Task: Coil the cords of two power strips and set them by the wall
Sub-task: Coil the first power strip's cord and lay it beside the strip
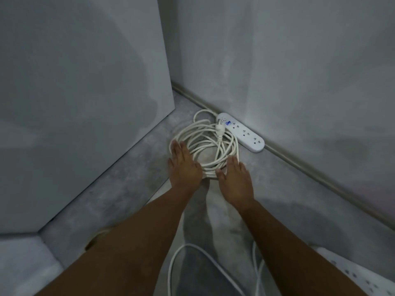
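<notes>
A white power strip (pixel 241 131) lies on the grey floor against the right wall. Its white cord (pixel 213 146) sits coiled in loose loops just in front of it, with the plug (pixel 219 129) resting on top of the coil. My left hand (pixel 183 165) lies flat with spread fingers on the coil's left side. My right hand (pixel 235 180) rests flat at the coil's near right edge, fingers apart. Neither hand grips anything. A second white power strip (pixel 352 272) shows at the bottom right corner, its loose cord (pixel 177 259) trailing across the floor near me.
A large grey panel (pixel 85 103) leans or stands at the left, closing in the corner. A pale skirting strip (pixel 299 165) runs along the foot of the right wall. Bare grey floor (pixel 132 189) lies left of my arms.
</notes>
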